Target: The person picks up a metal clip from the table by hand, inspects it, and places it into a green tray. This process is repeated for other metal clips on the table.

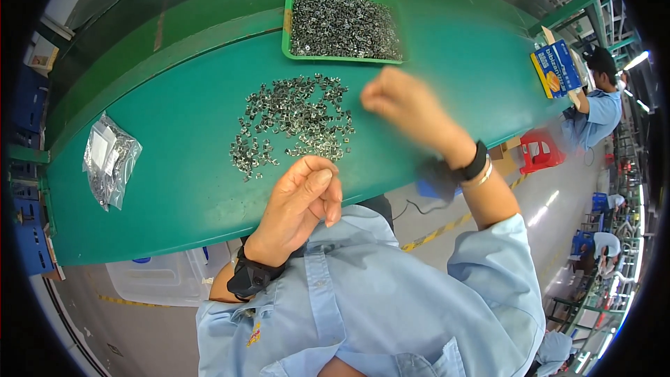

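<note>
A loose spread of small shiny metal pieces (296,115) lies on the green table. My left hand (300,199) is at the near edge of this spread, thumb and fingers curled together. Whatever is between them is too small or hidden to make out. To the right of the pieces, my right hand (405,101) hangs over the table, blurred, its fingers drawn in as in a fist. I cannot see what it holds, if anything. Just beyond it stands a green plastic tray (287,24) filled with many more of the small metal pieces.
A clear plastic bag (112,160) with metal parts and a white slip lies on the table's left side. At the right end are a blue and yellow box (556,70) and a seated person (601,108). A red stool (541,151) and a translucent bin (157,281) are below the table.
</note>
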Tool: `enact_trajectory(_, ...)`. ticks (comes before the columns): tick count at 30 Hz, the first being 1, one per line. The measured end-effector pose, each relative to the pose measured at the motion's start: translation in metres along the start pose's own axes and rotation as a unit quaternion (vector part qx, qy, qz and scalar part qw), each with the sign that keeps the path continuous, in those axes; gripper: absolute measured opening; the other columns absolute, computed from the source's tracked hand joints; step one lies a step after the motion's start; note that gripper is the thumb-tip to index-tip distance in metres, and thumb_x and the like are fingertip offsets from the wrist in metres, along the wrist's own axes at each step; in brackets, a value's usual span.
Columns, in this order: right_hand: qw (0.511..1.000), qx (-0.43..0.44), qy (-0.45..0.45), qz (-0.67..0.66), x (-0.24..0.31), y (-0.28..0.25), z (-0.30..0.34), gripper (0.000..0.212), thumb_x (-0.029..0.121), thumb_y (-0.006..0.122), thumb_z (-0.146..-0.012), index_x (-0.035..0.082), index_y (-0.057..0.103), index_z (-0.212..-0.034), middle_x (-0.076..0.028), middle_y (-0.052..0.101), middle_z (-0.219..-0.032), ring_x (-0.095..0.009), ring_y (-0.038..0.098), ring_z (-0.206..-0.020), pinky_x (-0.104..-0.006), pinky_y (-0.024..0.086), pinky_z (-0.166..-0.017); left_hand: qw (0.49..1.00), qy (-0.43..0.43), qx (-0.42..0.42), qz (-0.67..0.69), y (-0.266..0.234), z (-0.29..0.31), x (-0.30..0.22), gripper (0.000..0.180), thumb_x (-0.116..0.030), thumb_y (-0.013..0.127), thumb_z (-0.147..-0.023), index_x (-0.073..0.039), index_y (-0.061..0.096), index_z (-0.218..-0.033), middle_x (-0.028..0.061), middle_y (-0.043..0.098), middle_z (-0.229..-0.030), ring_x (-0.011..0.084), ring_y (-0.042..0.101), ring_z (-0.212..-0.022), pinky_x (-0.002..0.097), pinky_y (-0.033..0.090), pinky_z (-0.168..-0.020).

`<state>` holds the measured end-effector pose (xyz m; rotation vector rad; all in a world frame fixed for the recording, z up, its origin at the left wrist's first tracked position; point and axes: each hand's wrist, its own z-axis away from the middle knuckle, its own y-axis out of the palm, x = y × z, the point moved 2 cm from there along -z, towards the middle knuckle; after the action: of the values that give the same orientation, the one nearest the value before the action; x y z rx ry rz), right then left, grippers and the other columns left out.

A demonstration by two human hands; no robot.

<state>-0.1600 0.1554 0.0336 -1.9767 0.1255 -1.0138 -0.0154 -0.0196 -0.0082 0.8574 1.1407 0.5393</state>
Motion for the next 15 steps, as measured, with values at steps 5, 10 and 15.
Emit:
enact_trajectory(5,0.995,0.015,-0.042,0.084,0.012,0.02,0.022,0.008,0.009,0.065,-0.077,0.007,0.062,-0.084,-0.007,0.056,-0.079,-0.025,0.057,-0.079,-0.0331,0.046,-0.069,1.0,-0.009,0.01,-0.011,0.003,-0.005,-0.001,0.014,-0.016,0.047,-0.095,-0.005,0.049,-0.103,0.0081,0.055,-0.076,0.0141,0.051,-0.054,0.0281,0.042,-0.049)
enact_trajectory(10,0.993,0.005,-0.047,0.105,0.013,0.024,0.025,0.009,0.01,0.066,-0.075,0.007,0.062,-0.083,-0.006,0.056,-0.079,-0.026,0.056,-0.077,-0.0349,0.046,-0.067,0.999,-0.005,-0.003,-0.04,0.006,-0.005,0.002,0.015,-0.015,0.049,-0.094,-0.004,0.049,-0.103,0.0087,0.056,-0.077,0.0142,0.052,-0.056,0.028,0.043,-0.05)
enact_trajectory(15,0.998,-0.025,-0.034,0.043,0.028,0.014,0.034,0.011,0.006,0.067,-0.074,0.007,0.062,-0.084,-0.005,0.057,-0.078,-0.024,0.057,-0.074,-0.0334,0.046,-0.064,0.99,0.034,-0.049,-0.128,0.014,-0.01,-0.001,0.015,-0.014,0.051,-0.093,-0.003,0.049,-0.103,0.0086,0.057,-0.078,0.0132,0.054,-0.058,0.0258,0.045,-0.049)
